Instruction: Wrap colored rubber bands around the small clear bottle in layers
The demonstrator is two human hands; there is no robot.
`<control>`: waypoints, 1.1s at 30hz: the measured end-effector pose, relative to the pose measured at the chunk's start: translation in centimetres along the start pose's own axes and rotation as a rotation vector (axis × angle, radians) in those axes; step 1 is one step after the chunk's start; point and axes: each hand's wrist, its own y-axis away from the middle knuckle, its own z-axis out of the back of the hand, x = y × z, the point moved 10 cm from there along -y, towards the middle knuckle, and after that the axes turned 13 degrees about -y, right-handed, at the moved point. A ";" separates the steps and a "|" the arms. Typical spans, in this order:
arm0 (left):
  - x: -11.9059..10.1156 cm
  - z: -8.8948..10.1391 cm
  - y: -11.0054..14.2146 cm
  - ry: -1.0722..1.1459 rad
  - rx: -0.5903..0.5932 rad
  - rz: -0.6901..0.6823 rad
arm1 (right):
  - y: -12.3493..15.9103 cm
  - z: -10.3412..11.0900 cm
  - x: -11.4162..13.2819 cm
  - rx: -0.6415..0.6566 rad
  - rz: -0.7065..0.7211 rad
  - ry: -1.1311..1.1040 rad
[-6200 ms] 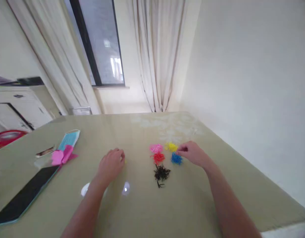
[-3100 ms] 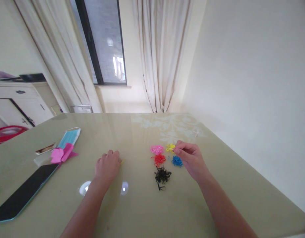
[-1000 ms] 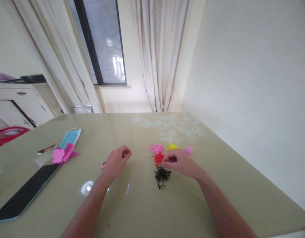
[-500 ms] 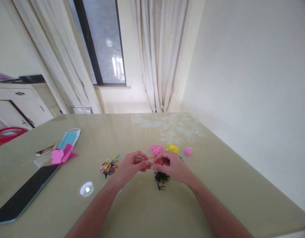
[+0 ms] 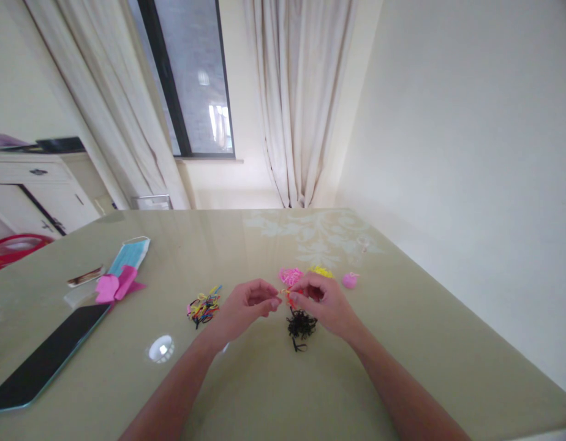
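Near ctr: black rubber-band pile (image 5: 301,326). Just beyond, L hand (image 5: 246,309) and R hand (image 5: 324,303) close but apart, fingers curled in; small pale band (image 5: 283,293) at fingertips between, can't tell which clamps it. Looks v. light, soft, stretchy; best pinched at loop edge. Left: mixed-colour pile (image 5: 204,307). Far: pink pile (image 5: 291,276).

On the table (image 5: 274,392), piled bands (image 5: 204,307) lie between the mask (image 5: 130,253) and the left hand (image 5: 241,311).
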 end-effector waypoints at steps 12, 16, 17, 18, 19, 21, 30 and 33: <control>5.8 9.7 1.8 -1.237 -0.296 0.417 | 0.5 8.6 2.5 -0.431 0.168 -0.093; 5.8 9.7 1.5 -1.198 -0.299 0.418 | -0.1 9.8 0.4 -0.451 0.088 0.042; 5.8 9.7 1.4 -1.204 -0.306 0.420 | -0.3 10.0 -0.4 -0.438 0.056 0.125; 5.8 9.7 1.4 -1.212 -0.310 0.421 | -0.6 10.1 -1.1 -0.420 0.034 0.228; 5.9 9.7 1.3 -1.218 -0.310 0.422 | -0.9 10.1 -1.8 -0.404 0.014 0.340; 6.2 9.6 1.2 -1.222 -0.299 0.418 | -1.3 10.0 -3.7 -0.364 -0.054 0.531; 4.4 10.3 0.9 -0.931 -0.481 0.240 | -1.5 9.6 -6.5 -0.304 -0.177 0.715; 2.4 9.0 0.4 -0.492 -0.497 0.060 | -1.4 9.0 -4.9 -0.327 -0.085 0.546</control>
